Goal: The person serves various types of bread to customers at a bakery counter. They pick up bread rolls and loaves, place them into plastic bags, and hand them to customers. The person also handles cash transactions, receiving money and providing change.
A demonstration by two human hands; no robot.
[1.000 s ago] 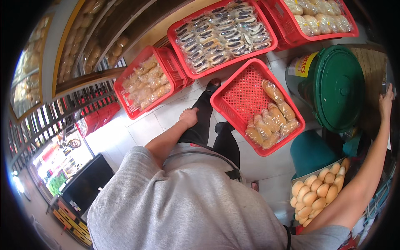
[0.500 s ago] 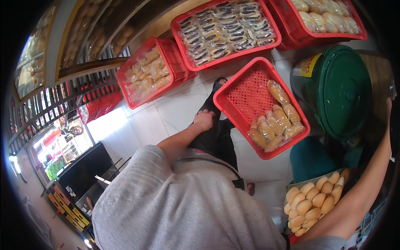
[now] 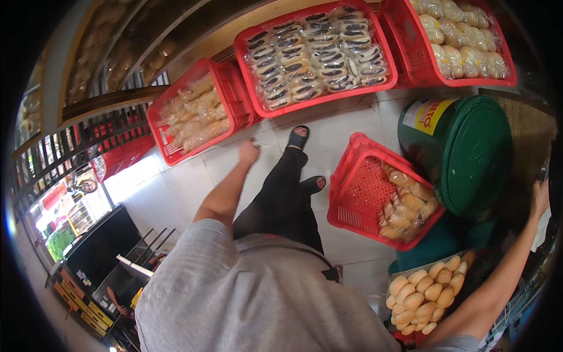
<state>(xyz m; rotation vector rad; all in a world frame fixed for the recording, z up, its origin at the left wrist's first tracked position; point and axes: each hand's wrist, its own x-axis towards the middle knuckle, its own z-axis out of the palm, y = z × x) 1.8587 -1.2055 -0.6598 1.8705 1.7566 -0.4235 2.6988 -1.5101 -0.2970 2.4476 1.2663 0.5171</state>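
My left hand (image 3: 249, 152) hangs over the tiled floor with its fingers curled and nothing visible in them. It is nearest to a red crate (image 3: 233, 105) of bagged bread rolls (image 3: 196, 114). My right hand (image 3: 540, 198) reaches to the far right edge, fingers closed and partly lost in the dark rim. Something pale and sheet-like (image 3: 541, 232) shows just below it; what the fingers hold cannot be made out. A part-filled red crate (image 3: 358, 202) stands tilted in front of me, with several bagged rolls (image 3: 407, 205) in its right side.
Red crates of dark-filled buns (image 3: 314, 56) and round bagged buns (image 3: 466, 38) line the far side. A green lidded bin (image 3: 478, 155) stands right. Unwrapped rolls (image 3: 422, 296) fill a container by my right forearm. Glazed shelves (image 3: 111, 53) and a metal rack (image 3: 149, 249) are left.
My left hand has left my thigh, moved forward and left, and its fingers have curled. My right hand has come back nearer. The part-filled crate appears farther right, against the bin.
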